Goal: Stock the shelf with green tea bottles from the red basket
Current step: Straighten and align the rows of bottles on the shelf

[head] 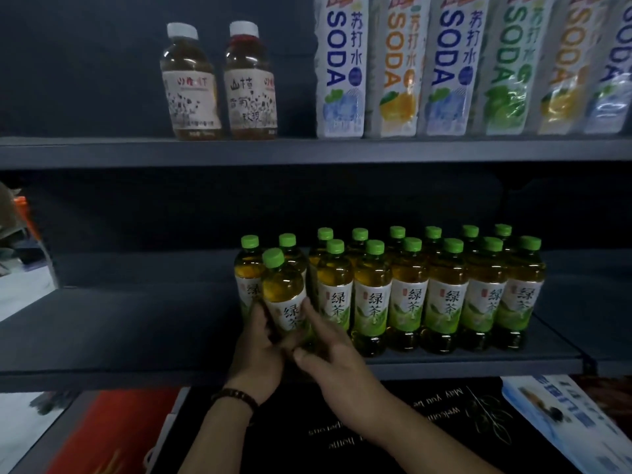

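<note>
A green tea bottle point(284, 295) with a green cap and white-green label stands at the front left of the stocked group, slightly tilted. My left hand point(258, 354) grips its lower part from the left. My right hand point(328, 350) holds it from the right, fingers against the label. Several more green tea bottles point(444, 299) stand in two rows on the dark middle shelf point(119, 336), to the right of the held one. The red basket is not clearly in view.
The upper shelf point(102, 150) carries two brown drink bottles point(219, 83) and several tall soda packs point(342, 66). The middle shelf's left half is bare. Below lie a red surface point(113, 432), a black mat point(410, 422) and a blue-white package point(564, 422).
</note>
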